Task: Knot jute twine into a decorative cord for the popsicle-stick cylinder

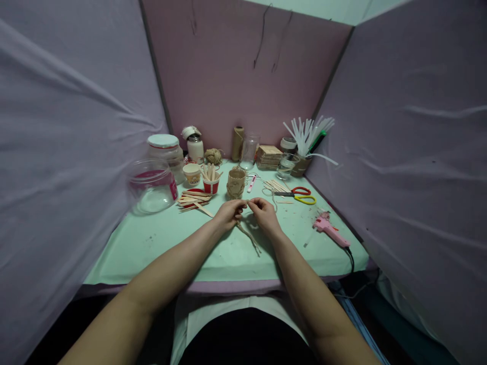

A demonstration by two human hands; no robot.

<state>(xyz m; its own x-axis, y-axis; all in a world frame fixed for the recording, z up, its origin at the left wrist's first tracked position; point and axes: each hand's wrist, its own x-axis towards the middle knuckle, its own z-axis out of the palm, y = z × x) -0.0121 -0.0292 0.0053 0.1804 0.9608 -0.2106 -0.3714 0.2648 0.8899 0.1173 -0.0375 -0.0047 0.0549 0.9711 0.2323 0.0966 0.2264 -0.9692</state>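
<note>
My left hand (229,213) and my right hand (265,215) meet above the middle of the table, fingertips pinched close together on a length of twine (250,236). From beneath my left hand, several strands of it trail toward the table's front edge. A thin loop of the same cord rises beside my right hand. Just beyond my fingers stands a small tan cup-shaped holder (236,184) with cord wound around its lower part. The exact spot where my fingertips grip the twine is too small to make out.
Craft sticks (194,198) and a red cup of sticks (211,185) lie left, beside a large clear jar (154,190). To the right are scissors (303,192), a pink glue gun (330,229) with its cable, and glue sticks (303,137). Cloth walls enclose the table.
</note>
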